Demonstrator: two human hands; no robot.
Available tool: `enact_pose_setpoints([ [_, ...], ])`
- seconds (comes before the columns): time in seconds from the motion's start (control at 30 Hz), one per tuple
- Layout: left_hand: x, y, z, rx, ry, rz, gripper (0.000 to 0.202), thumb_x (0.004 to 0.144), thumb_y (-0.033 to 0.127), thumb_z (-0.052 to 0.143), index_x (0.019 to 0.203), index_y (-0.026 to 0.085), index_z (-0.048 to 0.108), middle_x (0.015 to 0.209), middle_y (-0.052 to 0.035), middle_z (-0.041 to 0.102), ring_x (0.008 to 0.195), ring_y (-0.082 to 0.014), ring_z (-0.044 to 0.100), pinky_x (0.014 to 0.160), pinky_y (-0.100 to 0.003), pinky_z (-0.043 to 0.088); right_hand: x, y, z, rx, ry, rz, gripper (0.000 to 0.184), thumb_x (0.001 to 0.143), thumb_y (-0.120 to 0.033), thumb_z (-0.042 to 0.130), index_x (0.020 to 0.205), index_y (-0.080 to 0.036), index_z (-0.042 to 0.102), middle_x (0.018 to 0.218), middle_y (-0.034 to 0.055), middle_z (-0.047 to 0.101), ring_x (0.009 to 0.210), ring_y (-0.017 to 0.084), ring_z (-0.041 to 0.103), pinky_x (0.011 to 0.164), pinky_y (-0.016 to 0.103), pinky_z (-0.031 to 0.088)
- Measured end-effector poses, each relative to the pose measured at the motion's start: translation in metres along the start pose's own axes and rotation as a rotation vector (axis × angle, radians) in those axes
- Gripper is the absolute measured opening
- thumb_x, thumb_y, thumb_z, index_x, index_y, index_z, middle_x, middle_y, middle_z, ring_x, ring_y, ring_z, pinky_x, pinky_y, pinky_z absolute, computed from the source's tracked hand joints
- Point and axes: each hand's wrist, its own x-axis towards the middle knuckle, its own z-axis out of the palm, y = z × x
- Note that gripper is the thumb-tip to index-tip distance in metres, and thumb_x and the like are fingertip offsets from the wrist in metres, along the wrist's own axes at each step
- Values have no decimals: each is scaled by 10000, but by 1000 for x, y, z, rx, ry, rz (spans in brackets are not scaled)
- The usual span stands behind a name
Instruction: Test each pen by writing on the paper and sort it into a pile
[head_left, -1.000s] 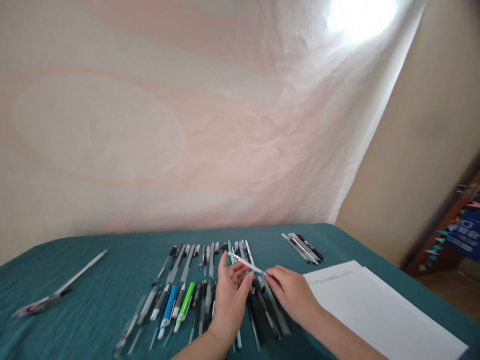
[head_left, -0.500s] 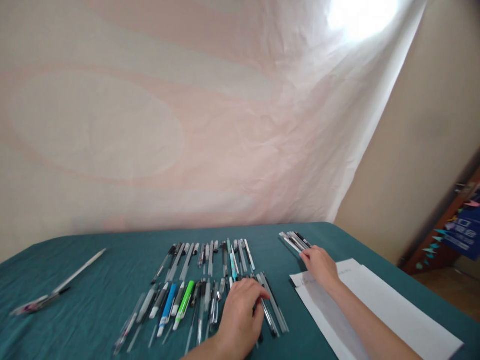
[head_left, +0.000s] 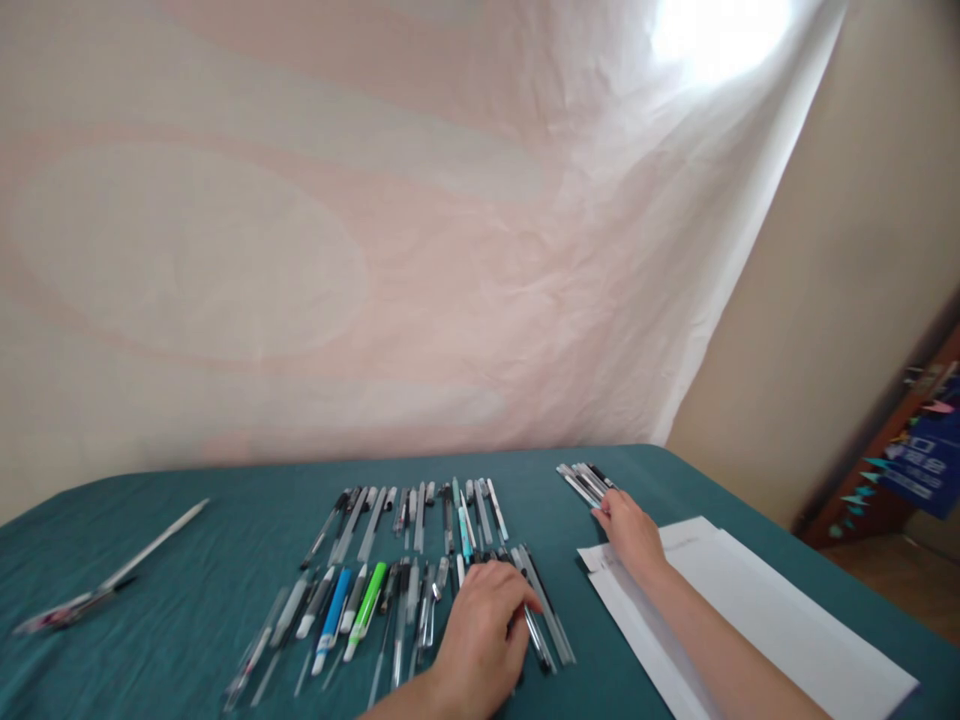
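Note:
My left hand [head_left: 486, 640] is curled palm down over the right part of the front row of pens [head_left: 397, 620]. Its bent fingertips are mostly hidden behind the knuckles, so what they grip cannot be made out. Clear-barrelled pens [head_left: 551, 615] stick out just right of it. A green highlighter [head_left: 367, 610] and a blue marker [head_left: 331, 620] lie to its left. Farther right, my right hand [head_left: 628, 528] has its fingers closed on the near ends of a small bundle of pens [head_left: 586, 482] lying on the cloth.
A back row of pens [head_left: 420, 515] lies behind the front row on the green tablecloth [head_left: 225, 560]. White paper sheets [head_left: 765, 610] lie under my right forearm. At far left are a long white stick-like item [head_left: 161, 540] and a clear-wrapped item [head_left: 64, 612]. A pale curtain [head_left: 375, 250] hangs behind.
My right hand has shifted slightly left and up against the pen bundle. The whole view has drifted a little. My left hand stays over the front row.

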Motion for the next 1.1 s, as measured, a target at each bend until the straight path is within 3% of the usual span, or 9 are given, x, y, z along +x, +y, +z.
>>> enact_pose_setpoints([
  [0.27, 2, 0, -2, 6, -9, -26, 246, 715, -5, 441, 759, 193, 581, 813, -31, 591, 823, -189, 525, 774, -323, 369, -1, -2, 0, 39, 9, -18, 62, 826, -171, 490, 786, -177, 537, 884, 67, 566, 711, 167, 577, 619, 249, 375],
  [0.47, 1, -1, -1, -40, 25, -82, 259, 738, 6, 428, 814, 202, 579, 844, -29, 577, 840, -185, 520, 792, -314, 376, -3, -10, -20, 131, -22, -17, 132, 835, -256, 461, 781, -190, 562, 894, 75, 594, 750, 203, 579, 577, 267, 356],
  [0.67, 3, -10, 2, -163, 131, -198, 182, 823, 110, 417, 918, 204, 541, 900, -41, 568, 852, -182, 531, 791, -305, 404, -10, -43, -44, 338, -222, -171, 174, 793, -357, 517, 740, -211, 595, 688, -9, 648, 626, 140, 592, 543, 217, 373],
  [0.8, 5, -15, 5, -245, 182, -271, 158, 835, 142, 417, 925, 197, 534, 890, -41, 571, 839, -179, 546, 772, -295, 420, -31, -72, -56, 490, -415, -286, 187, 758, -371, 553, 724, -196, 608, 656, -3, 649, 583, 128, 579, 516, 203, 358],
  [0.93, 6, -16, 5, -310, 206, -301, 139, 825, 146, 433, 904, 192, 539, 869, -37, 578, 831, -177, 553, 768, -289, 428, -47, -87, -63, 502, -461, -303, 187, 742, -371, 559, 753, -188, 595, 684, 20, 640, 613, 144, 571, 534, 217, 340],
  [1.1, 6, -16, 6, -331, 211, -309, 144, 829, 148, 430, 911, 191, 540, 875, -38, 582, 838, -177, 554, 778, -294, 429, -53, -87, -63, 464, -507, -276, 174, 703, -325, 575, 809, -195, 529, 664, 4, 616, 590, 143, 553, 506, 213, 306],
])
